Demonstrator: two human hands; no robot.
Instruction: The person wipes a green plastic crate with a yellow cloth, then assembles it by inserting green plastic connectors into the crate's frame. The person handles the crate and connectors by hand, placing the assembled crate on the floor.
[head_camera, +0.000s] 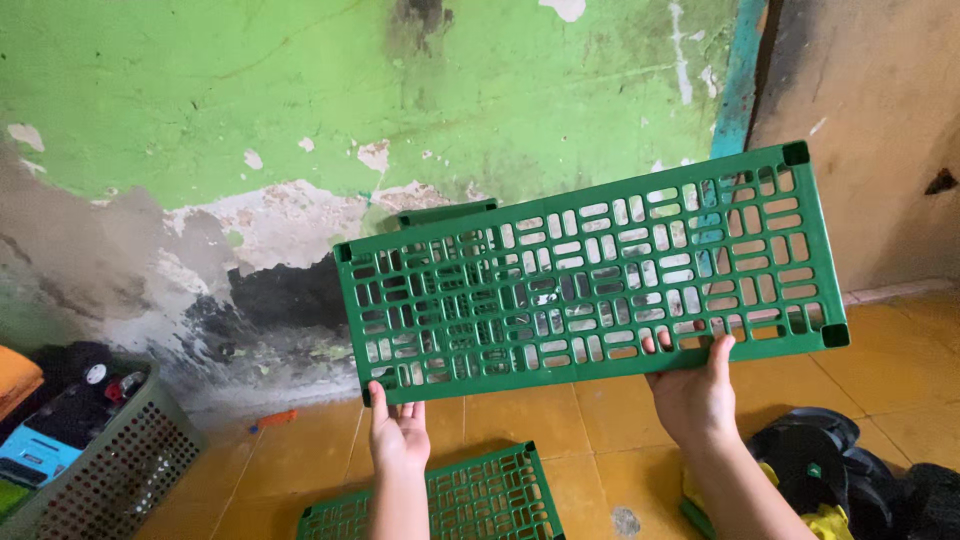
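The green slotted plastic shelf panel (590, 270) is held up slantwise before the peeling wall, left hand (398, 435) and right hand (695, 392) each clasping its lower edge, above another panel (470, 500) on the floor.

Few packages are being shown, and no signs or screens. At the lower left of the frame, a flat light-blue package (38, 452) with dark markings is being held inside a grey perforated basket (120, 465), lying tilted among dark items. Just above it, a small round white label (95, 374) is being displayed on a black object. What is printed on either is too small to be told.
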